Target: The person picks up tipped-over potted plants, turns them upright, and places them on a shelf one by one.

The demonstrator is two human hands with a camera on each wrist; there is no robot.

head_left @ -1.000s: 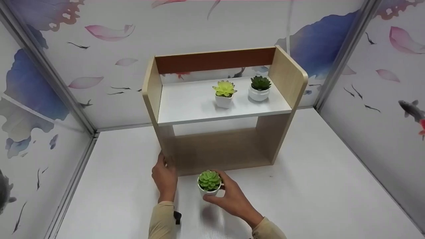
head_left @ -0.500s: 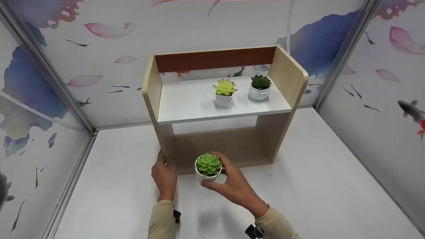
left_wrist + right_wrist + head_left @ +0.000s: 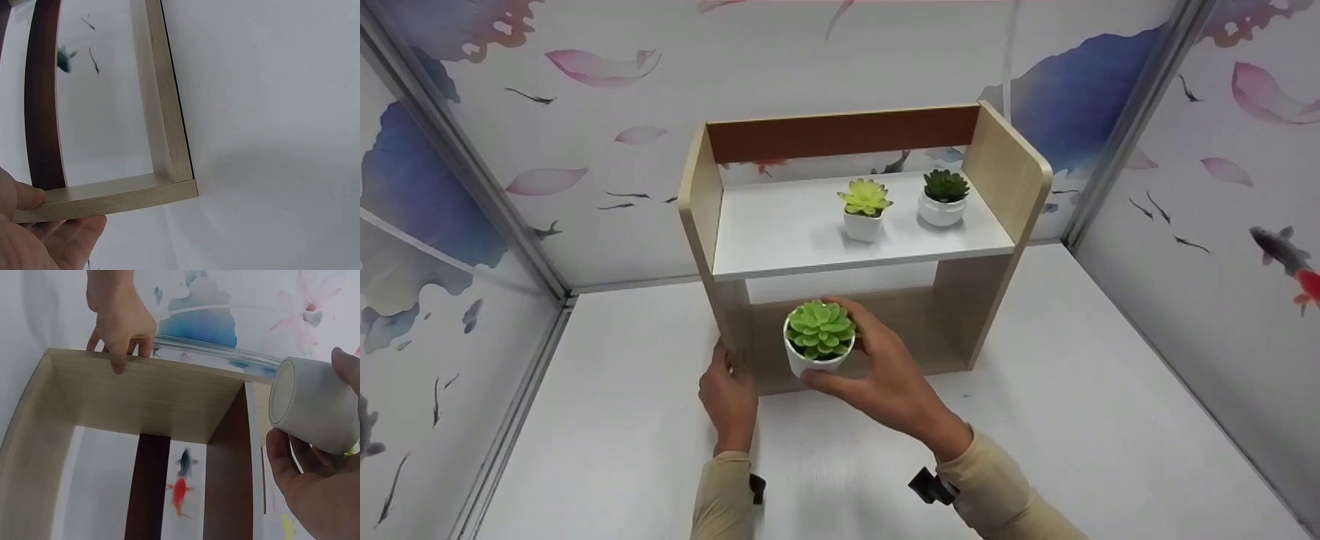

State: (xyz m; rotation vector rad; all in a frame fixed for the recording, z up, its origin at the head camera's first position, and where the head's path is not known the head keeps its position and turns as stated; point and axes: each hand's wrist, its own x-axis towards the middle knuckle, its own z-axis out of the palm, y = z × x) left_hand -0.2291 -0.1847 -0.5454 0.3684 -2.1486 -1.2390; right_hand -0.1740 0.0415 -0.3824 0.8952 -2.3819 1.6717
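My right hand [image 3: 896, 379] holds a bright green succulent [image 3: 819, 330] in a round white pot, thumb on one side and fingers on the other. It is in the air in front of the shelf's lower compartment. From the right wrist camera, the white pot [image 3: 318, 405] shows its base and side. My left hand [image 3: 729, 401] grips the left side panel of a small wooden shelf [image 3: 1005, 172] near its bottom front. The left wrist view has the thumb on the panel's inner face and the fingers [image 3: 79, 239] outside.
On the shelf's white upper board [image 3: 780, 225] stand a yellow-green succulent [image 3: 864, 210] in an angular white pot and a dark green succulent [image 3: 943, 196] in a round one. The shelf stands on a white table [image 3: 1110, 420] between printed wall panels [image 3: 840, 67].
My right hand has lifted the potted succulent from low over the table, up and slightly left towards the shelf. My left hand stays on the side panel.
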